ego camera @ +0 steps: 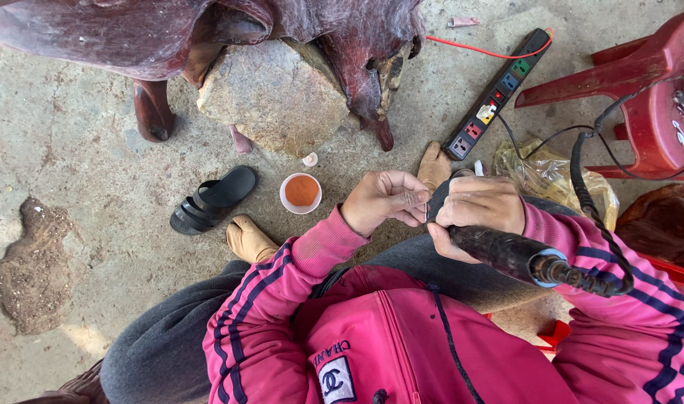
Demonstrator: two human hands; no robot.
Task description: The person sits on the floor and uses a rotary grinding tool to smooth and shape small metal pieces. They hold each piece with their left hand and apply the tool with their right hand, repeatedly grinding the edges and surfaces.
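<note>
My right hand (478, 212) grips a black rotary tool handpiece (507, 253) whose coiled flexible shaft (593, 224) runs off to the right. My left hand (385, 200) is closed with its fingertips pinched at the tool's tip, where the two hands meet above my lap. What sits between the fingers is too small to tell. Both arms wear pink sleeves with dark stripes.
A dark red carved wooden piece (207, 30) rests on a stone (275, 93) ahead. On the concrete floor lie a black sandal (213, 199), a small cup of orange powder (301, 192), a power strip (499, 93) and a plastic bag (551, 176). A red plastic chair (641, 90) stands at right.
</note>
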